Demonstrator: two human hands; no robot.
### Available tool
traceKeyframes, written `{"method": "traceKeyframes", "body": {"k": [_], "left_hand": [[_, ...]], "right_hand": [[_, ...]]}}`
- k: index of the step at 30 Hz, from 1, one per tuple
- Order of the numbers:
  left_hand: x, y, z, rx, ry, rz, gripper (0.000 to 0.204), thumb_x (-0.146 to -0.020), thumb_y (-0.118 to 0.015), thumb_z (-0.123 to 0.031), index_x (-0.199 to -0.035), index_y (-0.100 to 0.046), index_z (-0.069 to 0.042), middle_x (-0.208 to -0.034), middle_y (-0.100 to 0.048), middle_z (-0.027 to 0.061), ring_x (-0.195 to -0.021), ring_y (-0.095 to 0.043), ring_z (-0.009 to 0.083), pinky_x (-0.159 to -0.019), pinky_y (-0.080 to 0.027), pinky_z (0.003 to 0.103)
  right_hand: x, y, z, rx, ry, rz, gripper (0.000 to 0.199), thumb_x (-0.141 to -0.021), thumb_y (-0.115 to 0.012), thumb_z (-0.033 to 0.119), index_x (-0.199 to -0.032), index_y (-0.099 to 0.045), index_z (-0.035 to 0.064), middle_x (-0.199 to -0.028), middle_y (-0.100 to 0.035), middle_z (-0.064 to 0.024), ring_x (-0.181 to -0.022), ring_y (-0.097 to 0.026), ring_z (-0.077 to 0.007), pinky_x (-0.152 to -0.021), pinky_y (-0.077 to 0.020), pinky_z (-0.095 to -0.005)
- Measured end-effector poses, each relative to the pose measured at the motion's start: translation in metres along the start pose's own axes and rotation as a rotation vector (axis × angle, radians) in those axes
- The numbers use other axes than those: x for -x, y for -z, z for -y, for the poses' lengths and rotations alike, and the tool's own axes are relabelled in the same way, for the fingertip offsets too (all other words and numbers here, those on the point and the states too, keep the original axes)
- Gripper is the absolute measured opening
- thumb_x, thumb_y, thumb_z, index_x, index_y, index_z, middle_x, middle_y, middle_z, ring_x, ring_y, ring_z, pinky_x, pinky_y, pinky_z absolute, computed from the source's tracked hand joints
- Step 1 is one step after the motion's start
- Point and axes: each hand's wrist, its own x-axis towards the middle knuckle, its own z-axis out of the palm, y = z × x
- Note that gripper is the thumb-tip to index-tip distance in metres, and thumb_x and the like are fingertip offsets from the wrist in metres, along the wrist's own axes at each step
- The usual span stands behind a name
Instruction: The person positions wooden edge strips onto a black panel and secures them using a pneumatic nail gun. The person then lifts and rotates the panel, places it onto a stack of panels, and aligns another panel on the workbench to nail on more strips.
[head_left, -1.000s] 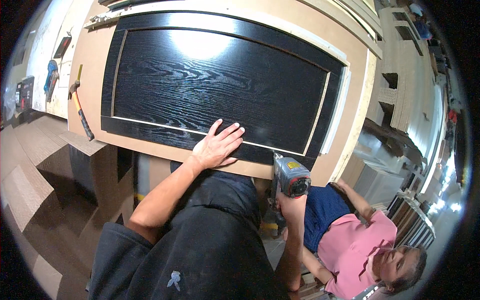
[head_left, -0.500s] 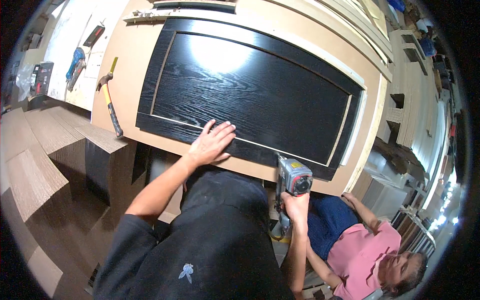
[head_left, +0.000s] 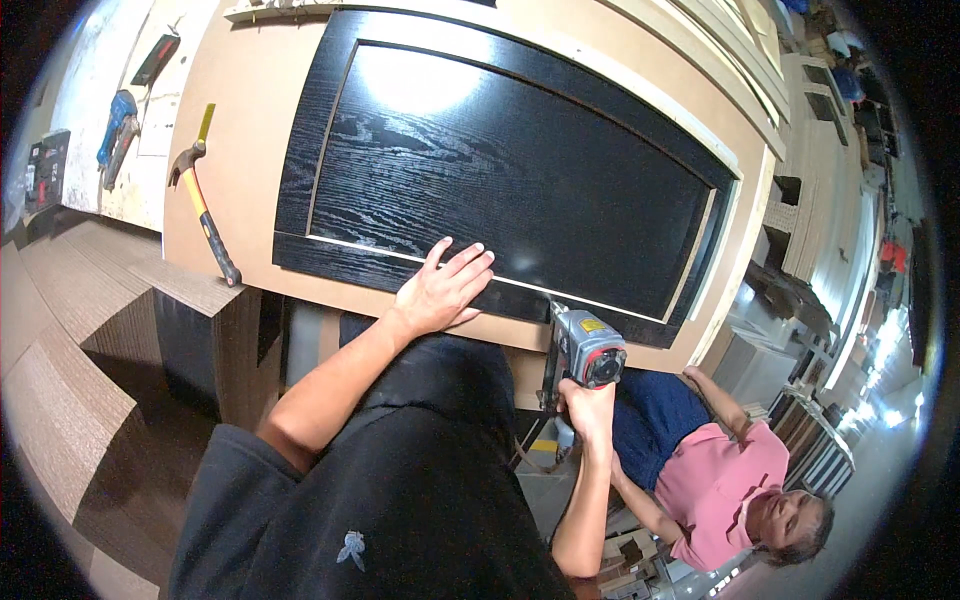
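Observation:
A black wood-grained cabinet door panel (head_left: 480, 170) lies flat on the workbench, with a thin pale strip (head_left: 390, 251) along the near side of its inset frame. My left hand (head_left: 443, 288) rests flat on the panel's near rail, fingers spread and tips by the strip. In my right hand (head_left: 587, 405) is a grey pneumatic nail gun (head_left: 588, 348), gripped by its handle. The gun's nose points at the near rail, close to the strip; whether it touches cannot be told.
A hammer (head_left: 202, 212) with a yellow and black handle lies left of the panel. Farther left are a blue tool (head_left: 118, 130) and a black block (head_left: 155, 58). Stacked brown boards (head_left: 95, 440) stand at lower left. A person in a pink shirt (head_left: 720, 475) is at right.
The nail gun's nose has moved slightly left along the near rail, nearer the strip. My left hand stays flat on the panel. The whole view has shifted a little.

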Motion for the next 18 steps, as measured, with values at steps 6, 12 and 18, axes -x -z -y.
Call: {"method": "traceKeyframes", "body": {"k": [6,12,18], "left_hand": [[0.002,0.003,-0.001,-0.005,0.016,0.031,0.062,-0.074,-0.073,-0.044,-0.123,-0.061,-0.009,-0.142,-0.050,0.0069,-0.137,-0.040,0.0235,-0.113,-0.026,0.054],[0.001,0.000,-0.001,-0.018,0.010,0.035,0.062,-0.074,-0.072,-0.047,-0.122,-0.061,-0.009,-0.143,-0.049,0.0067,-0.138,-0.038,0.0237,-0.113,-0.025,0.054],[0.004,0.002,0.002,-0.040,0.013,0.018,0.062,-0.075,-0.071,-0.047,-0.124,-0.060,-0.010,-0.142,-0.049,0.0063,-0.137,-0.038,0.0234,-0.114,-0.026,0.053]], "right_hand": [[-0.009,-0.002,-0.014,0.125,0.042,-0.038,0.026,-0.066,-0.068,0.007,-0.088,-0.060,-0.0055,-0.074,-0.066,-0.0111,-0.064,-0.064,-0.0198,-0.064,-0.0521,-0.0346],[-0.014,0.004,-0.013,0.186,0.000,-0.041,0.032,-0.064,-0.068,0.009,-0.091,-0.062,-0.0063,-0.087,-0.069,-0.0191,-0.084,-0.069,-0.0267,-0.080,-0.0524,-0.0367],[-0.009,0.001,0.009,0.207,0.038,-0.001,0.024,-0.065,-0.066,0.007,-0.086,-0.061,-0.0051,-0.074,-0.067,-0.0124,-0.068,-0.066,-0.0222,-0.067,-0.0532,-0.0355]]}}
